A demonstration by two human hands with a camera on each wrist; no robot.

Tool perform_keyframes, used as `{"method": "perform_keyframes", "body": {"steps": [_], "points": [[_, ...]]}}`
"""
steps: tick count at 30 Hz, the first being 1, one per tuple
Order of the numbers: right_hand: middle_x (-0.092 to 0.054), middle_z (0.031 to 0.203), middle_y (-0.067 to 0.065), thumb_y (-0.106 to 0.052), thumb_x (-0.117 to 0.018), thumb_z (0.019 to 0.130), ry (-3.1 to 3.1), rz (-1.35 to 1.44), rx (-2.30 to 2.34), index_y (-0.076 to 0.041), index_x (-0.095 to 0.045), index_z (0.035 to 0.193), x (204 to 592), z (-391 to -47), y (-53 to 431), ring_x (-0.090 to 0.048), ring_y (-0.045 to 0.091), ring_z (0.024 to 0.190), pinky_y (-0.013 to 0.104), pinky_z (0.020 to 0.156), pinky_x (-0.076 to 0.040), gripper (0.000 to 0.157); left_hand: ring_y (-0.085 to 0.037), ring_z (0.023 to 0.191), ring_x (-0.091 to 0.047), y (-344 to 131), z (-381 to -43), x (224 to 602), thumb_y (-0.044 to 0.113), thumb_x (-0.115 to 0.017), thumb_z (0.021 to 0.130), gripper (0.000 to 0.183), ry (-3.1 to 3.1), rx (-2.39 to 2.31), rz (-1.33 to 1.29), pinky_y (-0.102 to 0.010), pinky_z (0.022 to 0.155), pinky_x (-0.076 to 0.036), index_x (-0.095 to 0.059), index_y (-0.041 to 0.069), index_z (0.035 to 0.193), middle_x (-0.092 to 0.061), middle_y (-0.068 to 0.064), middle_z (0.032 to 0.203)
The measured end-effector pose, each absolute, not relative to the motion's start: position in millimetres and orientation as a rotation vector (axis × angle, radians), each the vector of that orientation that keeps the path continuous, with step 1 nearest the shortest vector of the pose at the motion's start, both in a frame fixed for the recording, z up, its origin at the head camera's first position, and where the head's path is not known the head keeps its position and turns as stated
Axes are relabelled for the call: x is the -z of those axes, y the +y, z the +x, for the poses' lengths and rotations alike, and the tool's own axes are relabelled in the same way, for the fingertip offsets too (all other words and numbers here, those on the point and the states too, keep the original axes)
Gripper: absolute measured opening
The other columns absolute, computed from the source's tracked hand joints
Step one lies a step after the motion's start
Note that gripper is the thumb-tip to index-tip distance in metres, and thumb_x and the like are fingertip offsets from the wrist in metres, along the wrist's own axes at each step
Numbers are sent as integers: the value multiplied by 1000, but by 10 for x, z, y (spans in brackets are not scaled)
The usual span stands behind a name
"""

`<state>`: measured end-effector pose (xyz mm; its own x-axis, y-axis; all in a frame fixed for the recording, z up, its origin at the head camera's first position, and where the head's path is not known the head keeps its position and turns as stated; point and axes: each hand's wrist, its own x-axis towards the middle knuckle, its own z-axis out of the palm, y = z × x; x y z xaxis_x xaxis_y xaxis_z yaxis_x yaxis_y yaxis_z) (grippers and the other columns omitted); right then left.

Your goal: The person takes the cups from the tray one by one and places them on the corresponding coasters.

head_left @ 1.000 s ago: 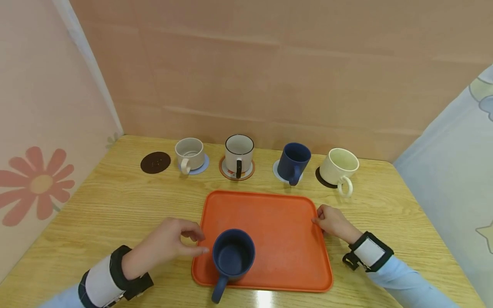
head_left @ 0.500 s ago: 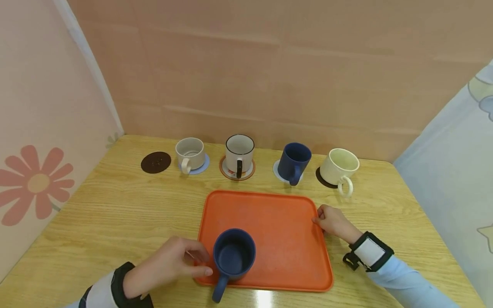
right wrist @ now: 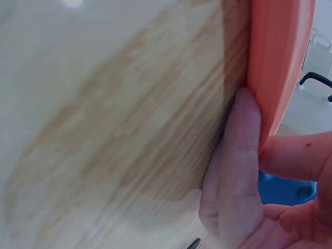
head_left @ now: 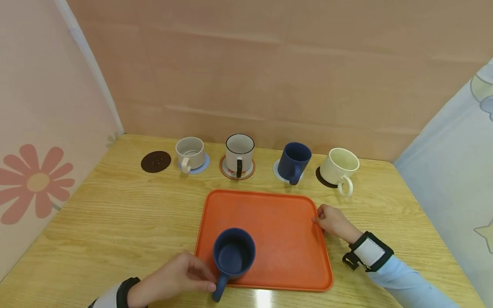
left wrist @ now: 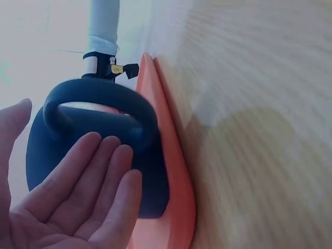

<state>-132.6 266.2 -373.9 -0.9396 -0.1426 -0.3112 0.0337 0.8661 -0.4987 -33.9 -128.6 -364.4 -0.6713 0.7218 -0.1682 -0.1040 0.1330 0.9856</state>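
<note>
A dark blue mug [head_left: 233, 252] stands upright on the near left part of an orange tray [head_left: 285, 239], its handle [head_left: 220, 287] pointing toward me over the near rim. My left hand [head_left: 185, 276] is just left of that handle. In the left wrist view, its fingers [left wrist: 83, 181] are extended and slightly bent beside the mug, not wrapped round the handle, and the thumb stands apart. At the tray's right rim, my right hand [head_left: 335, 222] pinches the edge. The right wrist view shows its fingers [right wrist: 241, 155] along the outer side and the thumb on top.
Along the back stand a grey cup [head_left: 190, 154], a white black-rimmed mug [head_left: 239, 154], another blue mug [head_left: 294, 162] and a cream mug [head_left: 339, 167], each on a coaster. A bare dark brown coaster [head_left: 155, 161] lies at far left. A fabric backdrop [head_left: 246, 77] rises behind.
My left hand has moved down and slightly right, from beside the tray's left edge to the near mug's handle. The right hand, tray and mugs have stayed in place.
</note>
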Motion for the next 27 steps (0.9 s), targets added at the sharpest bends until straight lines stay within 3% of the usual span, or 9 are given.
{"method": "perform_keyframes", "body": {"steps": [8, 17, 24, 27], "points": [[-54, 64, 5, -7, -59, 84, 2693, -69, 740, 5, -50, 84, 3758, -1327, 2669, -56, 16, 50, 28, 50, -46, 16, -10, 76, -64, -1219, -250, 3722, 15, -69, 80, 24, 1650, -1635, 448, -20, 68, -51, -68, -8, 87, -68, -15, 81], [-54, 65, 5, -8, -59, 85, 2703, -92, 753, 5, -49, 84, 3739, -1340, 2672, -55, 15, 49, 28, 49, -45, 17, -7, 69, -61, -1137, -241, 3737, 14, -67, 81, 21, 1661, -1619, 442, -18, 62, -48, -68, -7, 84, -66, -4, 74], [-54, 66, 6, -8, -59, 85, 2691, -64, 757, 6, -50, 86, 3744, -1334, 2674, -55, 15, 50, 28, 50, -46, 17, -6, 66, -60, -1088, -235, 3726, 13, -67, 81, 22, 1649, -1635, 469, -17, 59, -47, -67, -9, 83, -66, -4, 72], [-54, 66, 6, -8, -59, 85, 2689, -64, 764, 6, -49, 86, 3746, -1328, 2675, -55, 16, 50, 28, 50, -46, 17, -2, 61, -54, -1069, -228, 3710, 14, -67, 81, 24, 1671, -1628, 478, -15, 54, -41, -65, -10, 78, -61, 1, 65]]}}
